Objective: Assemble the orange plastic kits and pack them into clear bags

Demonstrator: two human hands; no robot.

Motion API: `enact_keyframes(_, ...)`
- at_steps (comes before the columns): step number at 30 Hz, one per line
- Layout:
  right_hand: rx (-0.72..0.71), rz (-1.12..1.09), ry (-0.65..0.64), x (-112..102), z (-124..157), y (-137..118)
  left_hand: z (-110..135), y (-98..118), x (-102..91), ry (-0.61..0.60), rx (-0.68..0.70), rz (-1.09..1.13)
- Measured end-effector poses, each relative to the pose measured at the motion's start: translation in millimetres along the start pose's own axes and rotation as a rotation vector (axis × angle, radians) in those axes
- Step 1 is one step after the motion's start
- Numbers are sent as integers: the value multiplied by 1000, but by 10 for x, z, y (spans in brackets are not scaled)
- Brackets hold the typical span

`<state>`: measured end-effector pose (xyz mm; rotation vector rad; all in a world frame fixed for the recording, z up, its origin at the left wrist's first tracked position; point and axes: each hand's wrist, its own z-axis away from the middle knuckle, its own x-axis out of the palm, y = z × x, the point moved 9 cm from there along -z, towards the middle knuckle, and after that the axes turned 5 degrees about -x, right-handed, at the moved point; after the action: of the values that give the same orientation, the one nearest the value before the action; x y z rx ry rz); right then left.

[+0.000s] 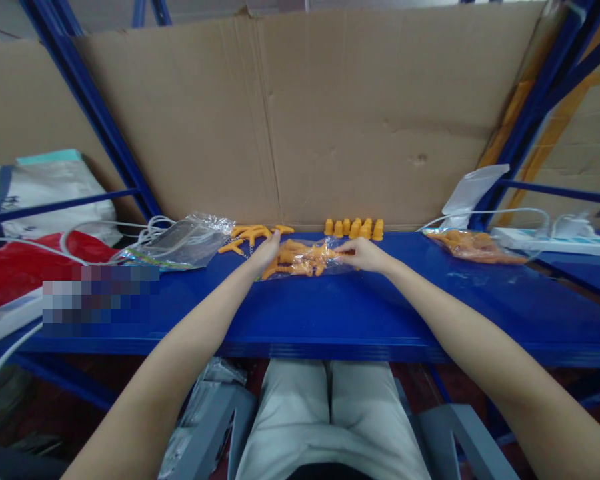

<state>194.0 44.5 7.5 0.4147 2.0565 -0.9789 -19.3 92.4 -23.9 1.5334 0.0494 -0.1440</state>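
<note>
A clear plastic bag of orange parts (303, 259) lies on the blue shelf (360, 313) in front of me. My left hand (266, 252) rests on the bag's left end, fingers curled over it. My right hand (363, 253) pinches the bag's right end. Loose orange pronged pieces (250, 235) lie just behind my left hand. A row of small orange caps (355, 228) stands against the cardboard behind my right hand.
A cardboard sheet (330, 113) walls off the back. An empty-looking clear bag (185, 243) and white cables lie at the left, with red and white bags beyond. At the right are another bag of orange parts (473, 245) and a white power strip (555, 241).
</note>
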Motion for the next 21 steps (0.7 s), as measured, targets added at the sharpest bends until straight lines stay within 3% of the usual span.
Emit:
enact_keyframes(4, 35, -30, 7, 44, 1, 12, 92, -23, 261, -196, -36, 86)
enact_keyframes(6, 62, -55, 17, 48, 0, 42, 109, -41, 312, -232, -53, 96)
enact_keyframes(16, 81, -411, 116, 96, -38, 45, 55, -10, 280, -72, -31, 118)
enact_keyframes(21, -13, -342, 123, 100, -52, 20, 62, -2, 267, -77, -32, 119)
